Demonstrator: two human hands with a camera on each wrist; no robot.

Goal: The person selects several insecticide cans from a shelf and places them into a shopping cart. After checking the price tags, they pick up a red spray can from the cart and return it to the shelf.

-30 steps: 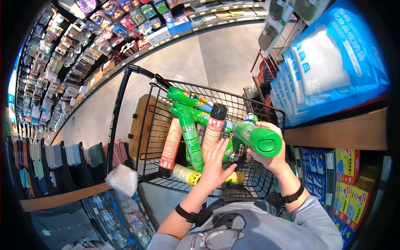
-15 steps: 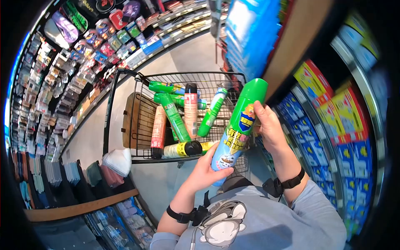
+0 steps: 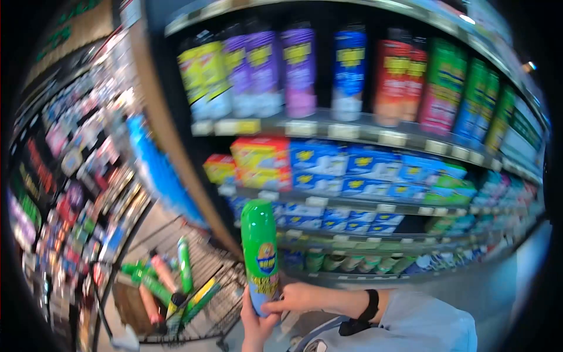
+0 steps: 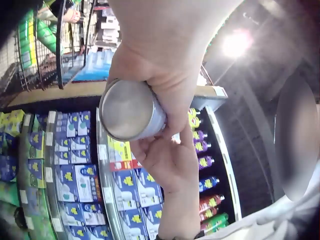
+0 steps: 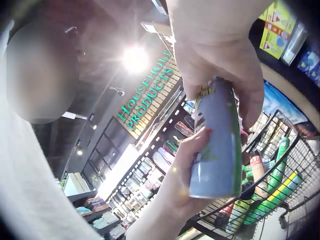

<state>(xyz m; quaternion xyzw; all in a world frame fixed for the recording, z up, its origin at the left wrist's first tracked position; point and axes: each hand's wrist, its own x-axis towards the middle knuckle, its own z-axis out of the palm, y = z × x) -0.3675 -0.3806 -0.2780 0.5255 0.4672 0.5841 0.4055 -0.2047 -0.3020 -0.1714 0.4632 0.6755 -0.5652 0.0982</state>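
Both hands, left hand (image 3: 256, 324) and right hand (image 3: 297, 298), are gripping the green-capped insecticide can (image 3: 260, 254), now swung upright from the shopping cart (image 3: 218, 293) (behind) toward the shelf (image 3: 328, 130).

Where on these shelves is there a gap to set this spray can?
The top shelf is packed with cans edge to edge. The one dark gap sits on the box shelf, right of the blue boxes. Both hands grip the green spray can.

The spray can (image 3: 260, 255) is green on top, pale blue below, with a yellow-and-blue label.
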